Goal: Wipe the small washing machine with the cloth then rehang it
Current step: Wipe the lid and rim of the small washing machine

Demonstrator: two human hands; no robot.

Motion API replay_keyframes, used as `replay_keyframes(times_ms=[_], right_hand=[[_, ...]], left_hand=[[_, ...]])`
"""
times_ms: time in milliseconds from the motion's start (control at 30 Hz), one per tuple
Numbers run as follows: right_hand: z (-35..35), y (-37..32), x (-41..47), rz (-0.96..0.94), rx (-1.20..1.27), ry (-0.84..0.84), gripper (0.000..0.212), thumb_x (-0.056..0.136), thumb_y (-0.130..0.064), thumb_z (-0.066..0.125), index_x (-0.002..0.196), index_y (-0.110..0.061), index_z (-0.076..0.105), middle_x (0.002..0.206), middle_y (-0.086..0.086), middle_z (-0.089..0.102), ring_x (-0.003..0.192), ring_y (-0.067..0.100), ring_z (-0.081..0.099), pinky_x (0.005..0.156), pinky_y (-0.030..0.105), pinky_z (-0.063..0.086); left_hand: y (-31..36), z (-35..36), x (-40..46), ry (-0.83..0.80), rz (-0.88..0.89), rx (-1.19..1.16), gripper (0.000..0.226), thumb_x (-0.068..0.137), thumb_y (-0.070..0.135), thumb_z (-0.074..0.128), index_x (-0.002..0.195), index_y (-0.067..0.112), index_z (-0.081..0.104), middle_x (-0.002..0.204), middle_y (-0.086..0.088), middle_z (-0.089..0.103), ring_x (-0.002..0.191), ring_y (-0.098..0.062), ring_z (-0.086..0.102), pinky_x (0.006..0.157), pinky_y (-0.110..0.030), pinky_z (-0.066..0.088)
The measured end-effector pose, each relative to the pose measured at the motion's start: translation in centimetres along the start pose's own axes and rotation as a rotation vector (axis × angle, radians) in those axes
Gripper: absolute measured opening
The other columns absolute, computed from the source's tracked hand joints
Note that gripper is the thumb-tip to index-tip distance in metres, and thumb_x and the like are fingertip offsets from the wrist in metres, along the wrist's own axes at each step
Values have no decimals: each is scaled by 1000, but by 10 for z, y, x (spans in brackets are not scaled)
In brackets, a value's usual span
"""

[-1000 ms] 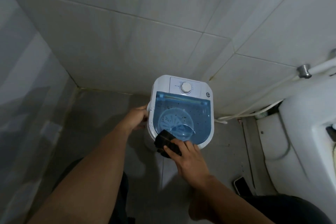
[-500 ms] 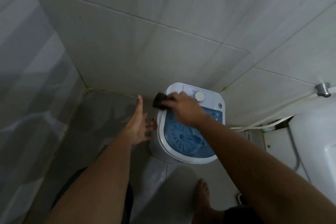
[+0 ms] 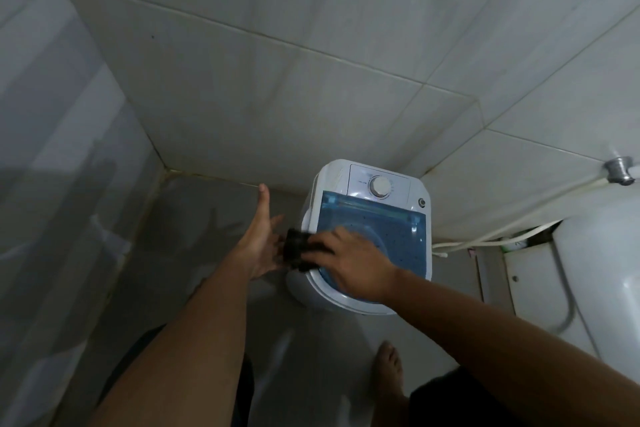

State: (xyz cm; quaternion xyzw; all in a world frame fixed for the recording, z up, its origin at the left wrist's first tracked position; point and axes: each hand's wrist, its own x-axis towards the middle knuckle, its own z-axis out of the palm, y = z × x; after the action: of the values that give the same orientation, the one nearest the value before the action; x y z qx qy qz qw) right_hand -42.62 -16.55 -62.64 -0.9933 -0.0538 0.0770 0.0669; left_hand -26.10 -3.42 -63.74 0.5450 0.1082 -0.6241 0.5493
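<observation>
A small white washing machine [image 3: 360,177] with a blue see-through lid and a round dial stands on the floor against the tiled wall. My right hand [image 3: 349,263] lies over the lid's near left part and grips a dark cloth [image 3: 296,250] pressed on the machine's left rim. My left hand [image 3: 259,239] is spread open just left of the machine, fingers apart, close beside the cloth and holding nothing.
A white toilet [image 3: 595,270] stands to the right, with a white hose [image 3: 485,239] running along the wall behind the machine. A metal pipe fitting [image 3: 620,172] sticks out at the right. My bare foot [image 3: 389,367] rests on the grey floor in front.
My right hand has slid the cloth from the machine's back left corner down along the left rim toward me. My left hand stays open beside the machine.
</observation>
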Motion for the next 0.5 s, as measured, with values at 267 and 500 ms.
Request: replay_keyframes(times_ms=[267, 500], right_hand=[[-56, 53, 62, 365, 16, 105, 53, 89, -13, 58, 140, -26, 55, 136, 8, 55, 113, 33, 51, 84, 47, 53], [-18, 20, 55, -9, 41, -119, 49, 84, -16, 58, 131, -30, 62, 126, 4, 59, 105, 32, 54, 79, 44, 53]], left_hand=[[-6, 2, -4, 150, 47, 54, 120, 49, 104, 25, 137, 27, 53, 125, -8, 64, 108, -27, 61, 86, -44, 47], [2, -1, 1, 182, 96, 22, 102, 71, 93, 23, 138, 22, 52, 132, -9, 61, 110, -27, 62, 94, -44, 47]])
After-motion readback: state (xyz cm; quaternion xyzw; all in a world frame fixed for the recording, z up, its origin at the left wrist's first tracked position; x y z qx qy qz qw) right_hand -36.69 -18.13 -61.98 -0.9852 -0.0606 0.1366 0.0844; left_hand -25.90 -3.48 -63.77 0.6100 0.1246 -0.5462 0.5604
